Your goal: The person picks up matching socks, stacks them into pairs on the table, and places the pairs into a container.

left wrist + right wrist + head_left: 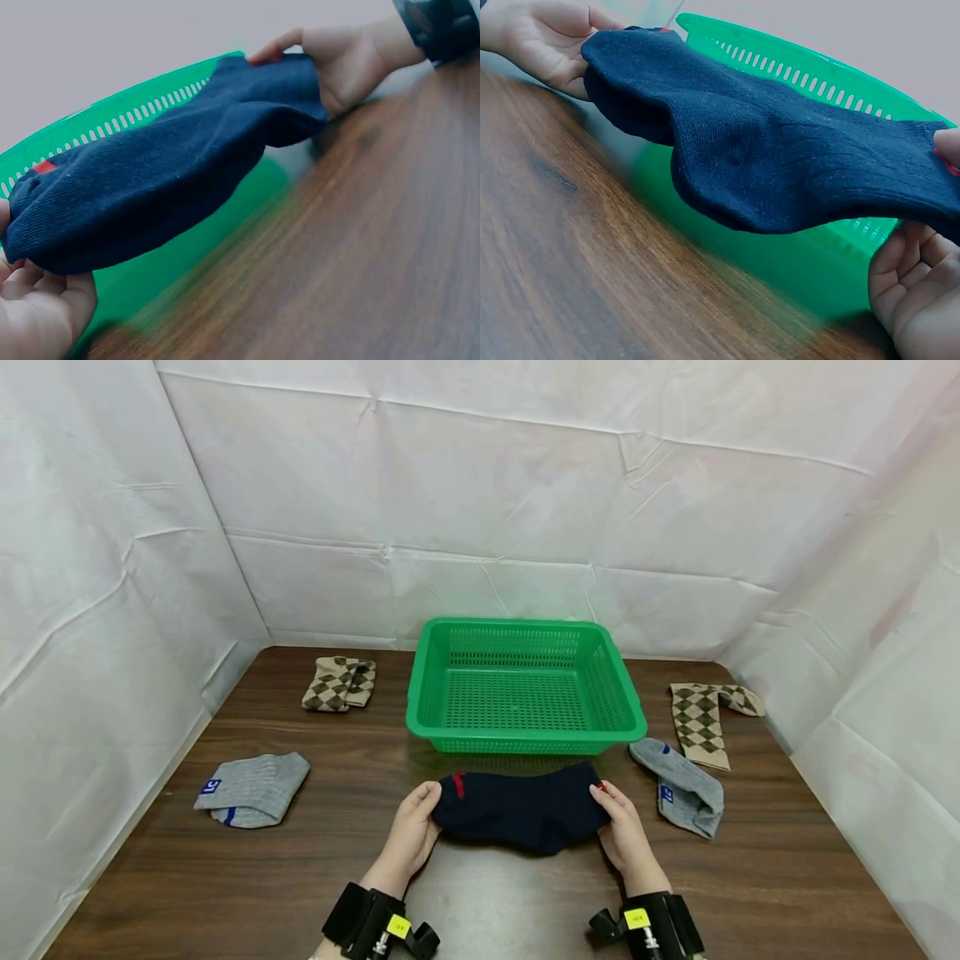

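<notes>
A dark navy sock (pixel 517 808) with red marks near both ends is stretched sideways between two hands, just in front of the green basket. The left hand (pixel 415 822) pinches its left end, thumb on top and fingers beneath. At the opposite end, the right hand (pixel 621 827) pinches the sock by a red mark. Seen from the left wrist, the sock (pixel 165 157) hangs raised off the table, sagging a little in the middle. The right wrist view shows its ribbed part (pixel 840 165) close to the right thumb.
A green plastic basket (pixel 525 745) stands at the back centre. To the left lie a folded grey sock (pixel 258 789) and a folded checkered sock (pixel 337 683). To the right are another grey sock (pixel 686 793) and another checkered sock (pixel 701 722). White sheeting (pixel 495 493) surrounds the brown table (pixel 187 893).
</notes>
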The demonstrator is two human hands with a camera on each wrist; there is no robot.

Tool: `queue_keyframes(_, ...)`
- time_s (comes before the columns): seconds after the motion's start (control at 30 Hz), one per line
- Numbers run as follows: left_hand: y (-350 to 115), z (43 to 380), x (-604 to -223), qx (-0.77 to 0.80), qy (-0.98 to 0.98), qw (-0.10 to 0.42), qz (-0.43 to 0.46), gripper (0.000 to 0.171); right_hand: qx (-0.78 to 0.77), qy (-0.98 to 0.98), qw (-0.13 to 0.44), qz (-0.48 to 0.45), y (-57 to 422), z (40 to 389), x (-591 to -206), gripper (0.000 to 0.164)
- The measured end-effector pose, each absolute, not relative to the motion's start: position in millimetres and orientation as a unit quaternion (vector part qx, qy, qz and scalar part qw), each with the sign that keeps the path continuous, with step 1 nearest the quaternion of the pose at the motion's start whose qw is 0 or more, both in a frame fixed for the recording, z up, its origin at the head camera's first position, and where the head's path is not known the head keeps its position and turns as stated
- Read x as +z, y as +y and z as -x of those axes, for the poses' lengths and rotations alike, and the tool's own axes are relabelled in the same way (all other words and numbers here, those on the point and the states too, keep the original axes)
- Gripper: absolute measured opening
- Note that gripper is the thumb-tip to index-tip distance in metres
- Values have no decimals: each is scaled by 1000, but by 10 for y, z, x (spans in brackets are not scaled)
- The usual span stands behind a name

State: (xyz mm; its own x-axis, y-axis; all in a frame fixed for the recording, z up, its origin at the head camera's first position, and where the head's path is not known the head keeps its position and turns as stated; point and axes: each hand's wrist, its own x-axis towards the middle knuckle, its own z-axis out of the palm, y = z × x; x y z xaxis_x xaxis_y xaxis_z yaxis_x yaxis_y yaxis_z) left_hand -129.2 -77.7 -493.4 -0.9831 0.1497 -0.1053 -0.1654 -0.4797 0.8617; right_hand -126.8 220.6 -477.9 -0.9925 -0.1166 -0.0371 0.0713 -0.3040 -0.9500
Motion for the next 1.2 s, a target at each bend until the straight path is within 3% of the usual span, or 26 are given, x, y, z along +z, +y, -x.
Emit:
queue_keyframes(0.27,-814,1260,-4909,905,402,139,-3,33,-806,588,62,33,2196,1285,-4805,27)
queue_keyframes(0.53,-829,1262,-4922,906,392,154,-42,33,-807,586,60,44,2193,1294,-4825,30)
queue_keyframes(0.67,-806,1264,-4942,897,415,142,-51,30,-807,585,59,53,2195,1289,-4822,31)
queue_keyframes(0.9,-742,1258,-4951,867,488,99,-16,8,-814,573,63,67,2206,1276,-4812,28)
queue_keyframes(1.2,-719,1275,-4939,845,526,98,25,13,-796,605,31,18,2152,1288,-4814,26)
